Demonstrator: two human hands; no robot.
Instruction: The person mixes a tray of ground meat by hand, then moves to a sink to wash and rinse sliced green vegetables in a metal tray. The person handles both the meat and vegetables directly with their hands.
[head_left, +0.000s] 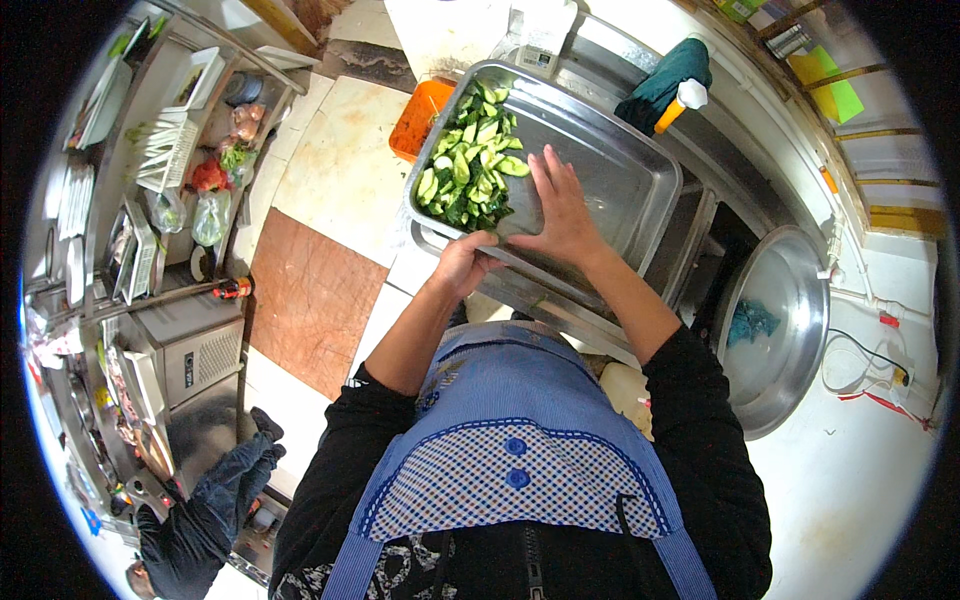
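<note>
A rectangular stainless steel tray (600, 176) lies before me. Chopped cucumber pieces (472, 161), green-skinned and pale inside, are heaped along its left side. My left hand (465, 264) grips the tray's near rim, thumb on top and the other fingers partly hidden. Fingers apart, my right hand (559, 206) is over the tray's middle, just right of the heap, and holds nothing. Whether its fingertips touch the tray bottom or the nearest slice, I cannot tell.
An orange plastic bin (416, 120) stands beyond the tray's left side. A large metal basin (784, 330) holding a teal cloth is at right. A dark green cloth (667, 82) hangs behind. Shelves (112, 292) line the left; another person (202, 510) is at lower left.
</note>
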